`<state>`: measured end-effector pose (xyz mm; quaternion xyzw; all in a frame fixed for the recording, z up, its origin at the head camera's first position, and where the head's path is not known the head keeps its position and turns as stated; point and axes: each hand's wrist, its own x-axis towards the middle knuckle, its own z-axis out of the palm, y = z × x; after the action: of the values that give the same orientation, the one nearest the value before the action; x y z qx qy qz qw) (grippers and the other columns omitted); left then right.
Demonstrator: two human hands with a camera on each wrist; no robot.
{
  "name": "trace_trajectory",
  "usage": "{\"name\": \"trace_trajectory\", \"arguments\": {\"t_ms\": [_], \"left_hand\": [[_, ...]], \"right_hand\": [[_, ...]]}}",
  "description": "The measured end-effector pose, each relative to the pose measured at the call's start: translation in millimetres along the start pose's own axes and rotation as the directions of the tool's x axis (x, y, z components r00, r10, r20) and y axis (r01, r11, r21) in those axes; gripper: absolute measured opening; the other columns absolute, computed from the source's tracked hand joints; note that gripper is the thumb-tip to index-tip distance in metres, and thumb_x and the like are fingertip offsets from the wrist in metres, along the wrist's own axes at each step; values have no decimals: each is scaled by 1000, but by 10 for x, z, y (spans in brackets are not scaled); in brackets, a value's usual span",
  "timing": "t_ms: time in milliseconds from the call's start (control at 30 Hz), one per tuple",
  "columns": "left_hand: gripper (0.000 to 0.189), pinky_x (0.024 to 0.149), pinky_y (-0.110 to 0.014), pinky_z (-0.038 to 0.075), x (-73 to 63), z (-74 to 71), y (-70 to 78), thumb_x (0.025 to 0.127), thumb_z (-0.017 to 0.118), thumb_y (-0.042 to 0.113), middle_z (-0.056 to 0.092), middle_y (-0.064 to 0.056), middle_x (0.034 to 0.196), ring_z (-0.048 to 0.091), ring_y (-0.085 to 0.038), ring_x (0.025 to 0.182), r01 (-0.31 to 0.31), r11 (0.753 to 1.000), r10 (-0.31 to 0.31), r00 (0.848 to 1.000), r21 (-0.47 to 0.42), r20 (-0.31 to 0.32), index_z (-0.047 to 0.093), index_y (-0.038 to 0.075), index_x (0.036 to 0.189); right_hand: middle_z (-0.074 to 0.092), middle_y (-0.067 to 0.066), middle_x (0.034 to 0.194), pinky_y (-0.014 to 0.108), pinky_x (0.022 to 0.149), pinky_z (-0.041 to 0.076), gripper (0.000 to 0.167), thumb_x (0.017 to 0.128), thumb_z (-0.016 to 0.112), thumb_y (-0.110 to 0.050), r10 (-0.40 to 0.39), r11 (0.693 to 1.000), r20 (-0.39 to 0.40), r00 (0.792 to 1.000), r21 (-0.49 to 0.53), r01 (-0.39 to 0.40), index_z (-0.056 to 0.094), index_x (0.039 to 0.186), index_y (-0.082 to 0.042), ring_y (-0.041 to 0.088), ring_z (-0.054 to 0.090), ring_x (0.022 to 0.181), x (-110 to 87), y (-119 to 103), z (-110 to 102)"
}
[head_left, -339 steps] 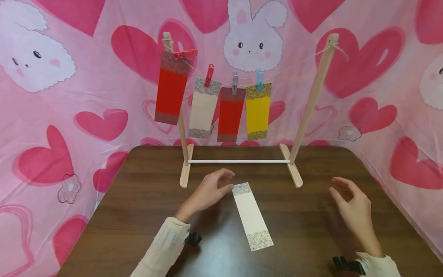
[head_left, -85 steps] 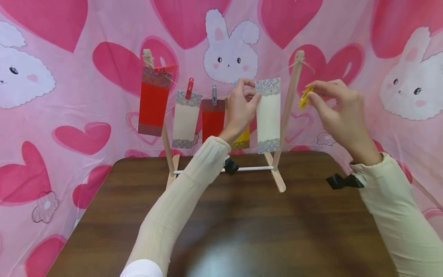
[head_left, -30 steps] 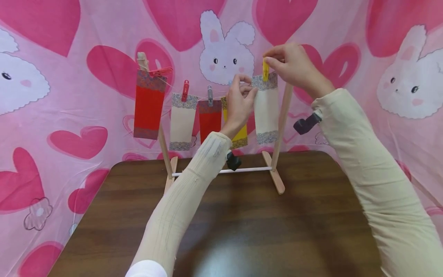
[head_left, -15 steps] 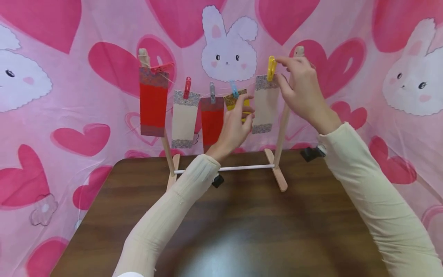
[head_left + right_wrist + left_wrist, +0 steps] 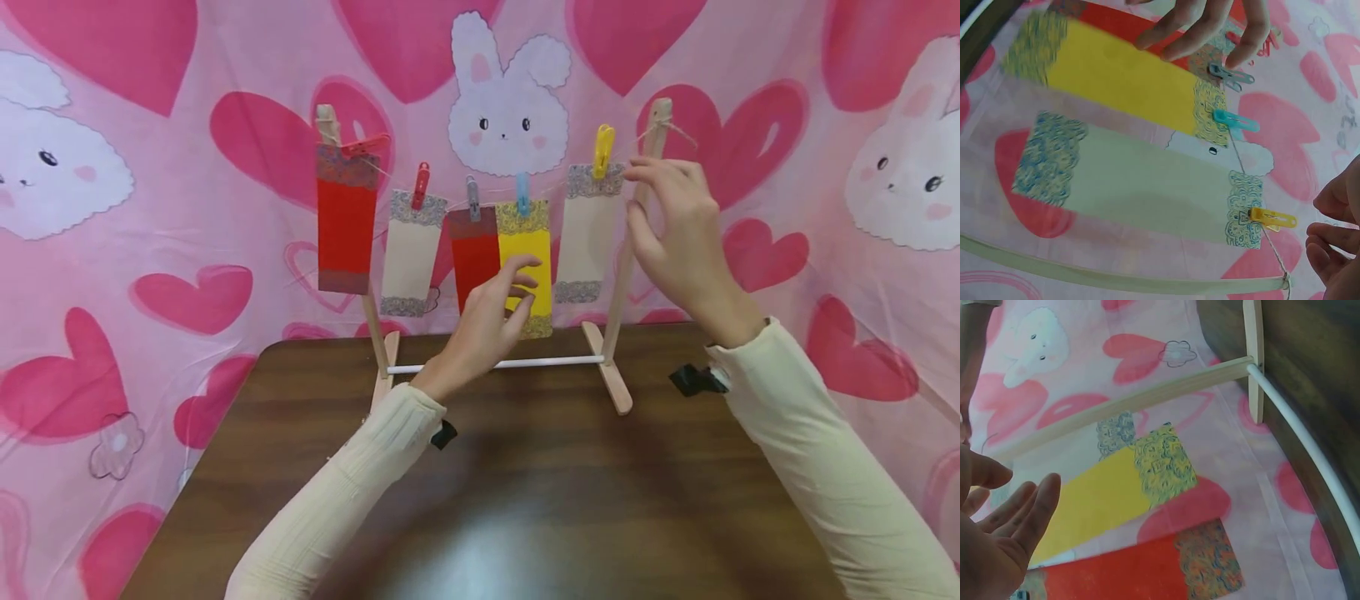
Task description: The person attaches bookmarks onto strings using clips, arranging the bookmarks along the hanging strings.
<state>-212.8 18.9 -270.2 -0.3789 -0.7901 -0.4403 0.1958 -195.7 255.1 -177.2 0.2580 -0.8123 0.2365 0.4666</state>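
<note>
A cream card (image 5: 588,237) with lace-patterned ends hangs from the string, held at its top by a yellow clothespin (image 5: 603,152). My right hand (image 5: 678,233) is just right of this card, its fingers loosely bent and holding nothing. In the right wrist view, those fingertips are a little apart from the yellow clothespin (image 5: 1272,217). My left hand (image 5: 483,325), lower down, overlaps the yellow card (image 5: 525,227) with relaxed fingers and nothing in them. A light blue clothespin (image 5: 522,194) holds the yellow card on the string.
Further left on the string hang a red card (image 5: 474,258) under a grey clothespin (image 5: 472,197), a cream card (image 5: 410,254) and a nearer red card (image 5: 345,229), both with red clothespins. Two wooden posts and a white rod (image 5: 558,362) form the stand on the brown table (image 5: 517,492).
The loose cream card was lifted from the table to the string, and my right hand clipped it with the yellow clothespin. Both hands have let go; the left has dropped lower, the right has drawn rightward.
</note>
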Motion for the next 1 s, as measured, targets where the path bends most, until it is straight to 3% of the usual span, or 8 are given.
{"name": "trace_trajectory", "arguments": {"t_ms": [233,467,733,833,1000], "left_hand": [[42,82,-25,56,-229,-145,-7,95,63,6,68,-7,114,68,-16,100,2,1000,-2,1000,13,-21,49,13,134],[39,91,-32,55,-456,-276,-14,94,65,6,69,-8,112,68,-22,103,-13,999,14,999,40,-40,51,8,131],[44,86,-34,57,-758,-457,-98,91,68,3,68,-3,114,66,-15,106,61,997,-56,995,55,-85,52,10,131],[45,93,-35,53,-880,-513,-126,90,69,2,68,-4,114,65,-17,107,79,994,-72,993,77,-90,53,10,131],[47,91,-38,55,-1117,-611,-151,89,72,2,66,-5,118,65,-23,109,137,987,-129,987,82,-93,54,12,132]], "right_hand": [[65,17,127,47,97,46,26,92,59,2,-7,999,-13,1000,32,7,67,117,4,35,53,116,-197,-27,28],[66,19,124,48,98,43,27,89,61,4,-18,998,7,1000,67,18,67,116,5,38,53,116,-436,-72,116],[66,20,123,50,95,42,29,85,65,8,-23,993,48,999,120,17,68,114,4,40,53,115,-544,-160,275],[65,21,123,50,97,42,30,84,65,10,-16,991,72,997,135,6,67,114,4,40,52,115,-631,-218,309],[64,20,124,49,99,41,32,85,64,10,-13,990,136,991,143,-6,66,116,5,38,52,116,-853,-305,351]]}}
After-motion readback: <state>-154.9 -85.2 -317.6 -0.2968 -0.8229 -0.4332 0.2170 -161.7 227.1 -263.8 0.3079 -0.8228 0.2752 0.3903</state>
